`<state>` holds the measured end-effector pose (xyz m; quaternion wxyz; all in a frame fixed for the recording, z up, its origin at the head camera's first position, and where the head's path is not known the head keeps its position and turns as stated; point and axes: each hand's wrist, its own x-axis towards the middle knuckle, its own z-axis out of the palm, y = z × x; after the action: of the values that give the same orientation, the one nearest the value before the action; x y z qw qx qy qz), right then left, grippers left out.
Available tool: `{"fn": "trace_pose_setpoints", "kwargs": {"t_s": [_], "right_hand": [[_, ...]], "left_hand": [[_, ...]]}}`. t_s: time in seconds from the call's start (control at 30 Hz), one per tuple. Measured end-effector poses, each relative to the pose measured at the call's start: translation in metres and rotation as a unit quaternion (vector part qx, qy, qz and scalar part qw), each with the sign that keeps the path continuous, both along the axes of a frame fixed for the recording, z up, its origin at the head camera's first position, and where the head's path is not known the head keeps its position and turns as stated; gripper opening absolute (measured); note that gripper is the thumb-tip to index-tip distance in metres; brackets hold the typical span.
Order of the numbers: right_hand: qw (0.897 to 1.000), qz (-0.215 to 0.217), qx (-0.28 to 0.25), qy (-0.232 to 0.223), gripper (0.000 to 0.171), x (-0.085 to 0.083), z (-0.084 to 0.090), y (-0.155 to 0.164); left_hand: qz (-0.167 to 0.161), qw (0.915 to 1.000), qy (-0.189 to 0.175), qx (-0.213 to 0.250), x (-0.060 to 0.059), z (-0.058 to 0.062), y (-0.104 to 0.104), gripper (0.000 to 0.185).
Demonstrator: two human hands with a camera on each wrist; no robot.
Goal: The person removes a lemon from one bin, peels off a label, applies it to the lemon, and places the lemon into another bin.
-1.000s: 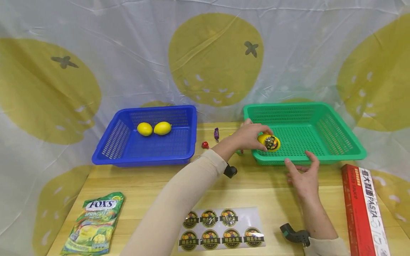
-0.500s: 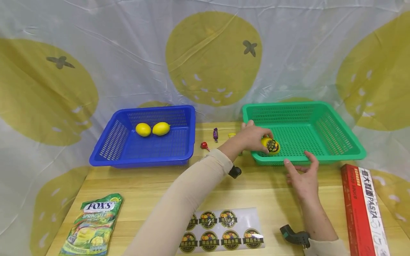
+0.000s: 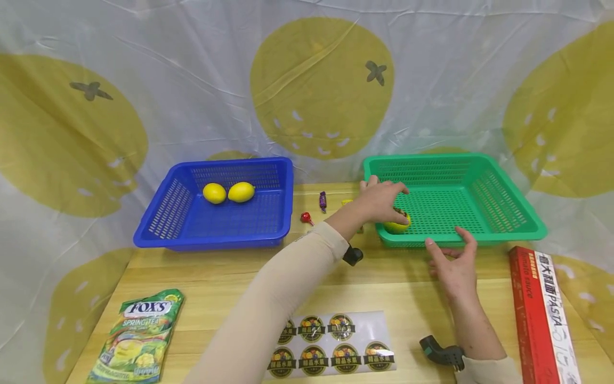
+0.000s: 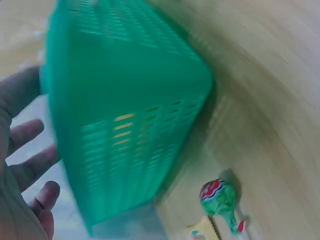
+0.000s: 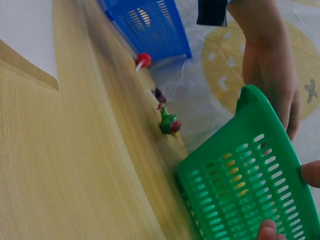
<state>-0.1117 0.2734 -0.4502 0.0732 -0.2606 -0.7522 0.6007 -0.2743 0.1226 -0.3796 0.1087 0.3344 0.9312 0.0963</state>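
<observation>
In the head view, a yellow lemon [image 3: 396, 226] with a dark round sticker lies in the front left corner of the green basket [image 3: 523, 233]. Over that corner is my left hand [image 3: 376, 202], fingers spread and the thumb by the lemon, partly covering it. Whether the thumb still touches it I cannot tell. My right hand [image 3: 454, 272] is at the basket's front rim, its thumb and fingers apart and holding nothing. Through the slots in the right wrist view, bits of the yellow lemon [image 5: 235, 174] show.
Two lemons [image 3: 242, 192] sit in a blue basket [image 3: 216, 242] at left. Between the baskets lie a red lollipop [image 3: 306, 217], a purple candy [image 3: 323, 201] and a green lollipop [image 4: 220, 201]. Nearer are a sticker sheet [image 3: 331, 346], a candy bag [image 3: 139, 336] and a pasta box [image 3: 542, 314].
The stickered lemon has gone lower into the basket's left corner and rolled, its sticker now turned upward. The left hand's fingers have spread off it. The right hand has stayed put.
</observation>
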Motion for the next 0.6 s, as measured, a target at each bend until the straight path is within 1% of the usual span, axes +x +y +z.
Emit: {"fn": "trace_pose_setpoints", "kwargs": {"t_s": [0.1, 0.17, 0.23, 0.33, 0.47, 0.53, 0.6], "right_hand": [[1.0, 0.002, -0.003, -0.001, 0.086, 0.001, 0.001, -0.002], [1.0, -0.001, -0.006, 0.0, 0.086, 0.001, 0.001, -0.002], [1.0, -0.002, -0.008, 0.0, 0.086, 0.001, 0.002, -0.002], [1.0, -0.002, -0.009, 0.001, 0.087, 0.001, 0.003, -0.002], [1.0, -0.001, 0.001, -0.003, 0.086, 0.002, 0.005, -0.003], [1.0, -0.009, 0.008, 0.0, 0.082, 0.004, 0.006, -0.005], [1.0, -0.023, 0.017, 0.014, 0.077, 0.007, 0.008, -0.009]], "left_hand": [[0.012, 0.9995, 0.008, 0.029, 0.006, 0.007, -0.017, 0.067], [0.011, 0.9983, 0.008, 0.057, 0.012, 0.009, -0.03, 0.063], [0.008, 0.9963, 0.005, 0.086, 0.02, 0.011, -0.045, 0.059], [0.007, 0.992, -0.001, 0.126, 0.036, 0.01, -0.069, 0.057], [0.023, 0.9836, -0.012, 0.178, 0.061, 0.003, -0.103, 0.052], [0.027, 0.9781, -0.013, 0.206, 0.074, -0.002, -0.119, 0.049], [0.028, 0.9714, -0.008, 0.236, 0.086, -0.009, -0.132, 0.048]]}}
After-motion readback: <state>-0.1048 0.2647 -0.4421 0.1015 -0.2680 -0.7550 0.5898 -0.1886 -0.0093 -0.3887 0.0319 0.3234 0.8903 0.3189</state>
